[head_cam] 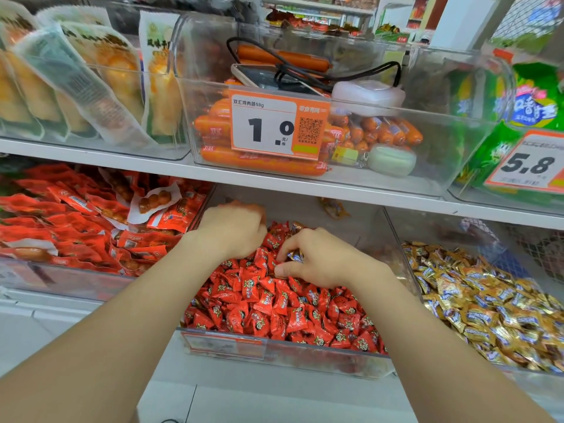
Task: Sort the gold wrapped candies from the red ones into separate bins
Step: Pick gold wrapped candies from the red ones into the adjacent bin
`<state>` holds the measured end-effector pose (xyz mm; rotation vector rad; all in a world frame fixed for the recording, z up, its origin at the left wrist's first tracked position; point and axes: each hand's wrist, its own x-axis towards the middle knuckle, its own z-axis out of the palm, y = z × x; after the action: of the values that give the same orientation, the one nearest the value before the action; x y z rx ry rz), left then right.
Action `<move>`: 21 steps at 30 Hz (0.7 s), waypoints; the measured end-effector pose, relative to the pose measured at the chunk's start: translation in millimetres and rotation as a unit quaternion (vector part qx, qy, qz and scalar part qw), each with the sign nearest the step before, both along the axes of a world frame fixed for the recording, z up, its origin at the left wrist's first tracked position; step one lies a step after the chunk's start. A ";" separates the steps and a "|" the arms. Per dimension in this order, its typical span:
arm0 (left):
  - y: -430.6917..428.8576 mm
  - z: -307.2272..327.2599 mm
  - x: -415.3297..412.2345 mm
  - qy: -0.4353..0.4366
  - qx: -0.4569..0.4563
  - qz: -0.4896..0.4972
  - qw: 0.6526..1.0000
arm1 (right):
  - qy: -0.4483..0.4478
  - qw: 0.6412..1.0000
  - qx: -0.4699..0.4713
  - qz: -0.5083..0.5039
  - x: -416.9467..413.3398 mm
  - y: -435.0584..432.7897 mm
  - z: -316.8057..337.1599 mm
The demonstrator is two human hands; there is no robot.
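A clear bin [274, 355] on the lower shelf holds a heap of red wrapped candies [274, 309]. To its right a second clear bin [393, 227] is filled with gold wrapped candies [488, 300]. My right hand [323, 261] is over the red heap and pinches a gold wrapped candy [295, 255] between thumb and fingers. My left hand [235, 230] reaches deeper into the same bin, its fingers curled down among the red candies; what they hold is hidden. Another gold candy [297, 225] shows at the back of the red heap.
A bin of red snack packets [76, 227] stands to the left. Above, a white shelf edge [274, 181] carries a clear bin of orange sausages [259, 160] with a price tag [277, 123], a phone and cables. Green bags [531, 96] are at the upper right.
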<state>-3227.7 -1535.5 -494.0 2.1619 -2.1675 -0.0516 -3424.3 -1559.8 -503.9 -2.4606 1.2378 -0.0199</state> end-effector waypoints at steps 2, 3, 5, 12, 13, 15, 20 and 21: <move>-3.2 -5.0 1.3 -0.032 0.033 -0.022 0.999 | 0.007 1.000 -0.003 0.012 0.2 2.1 -0.3; -4.5 -6.9 2.5 -0.040 0.049 -0.024 0.998 | 0.005 1.000 -0.012 0.009 -0.1 2.7 -0.6; -6.2 -7.2 3.9 -0.031 0.068 -0.022 0.997 | -0.006 0.999 -0.037 -0.007 -1.8 2.4 -1.6; -9.2 -11.9 9.8 0.056 0.091 -0.061 0.992 | -0.055 0.990 -0.081 -0.098 -11.9 -4.8 1.3; -7.8 -11.2 9.7 0.064 0.087 -0.072 0.992 | -0.075 0.988 -0.070 -0.113 -12.2 -5.5 3.4; -4.4 -11.1 7.5 0.063 0.084 -0.081 0.991 | -0.128 0.981 -0.032 -0.144 -11.5 -5.9 7.5; -3.2 -16.1 3.9 0.061 0.078 -0.077 0.992 | -0.211 0.959 0.070 -0.176 -10.7 3.3 17.1; -2.6 -14.8 4.2 0.067 0.080 -0.081 0.991 | -0.218 0.956 0.083 -0.176 -10.7 5.6 18.1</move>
<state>-3223.5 -1538.0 -508.9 1.9877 -2.3267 -0.3816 -3435.0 -1554.2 -485.8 -1.9227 1.3838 -0.5053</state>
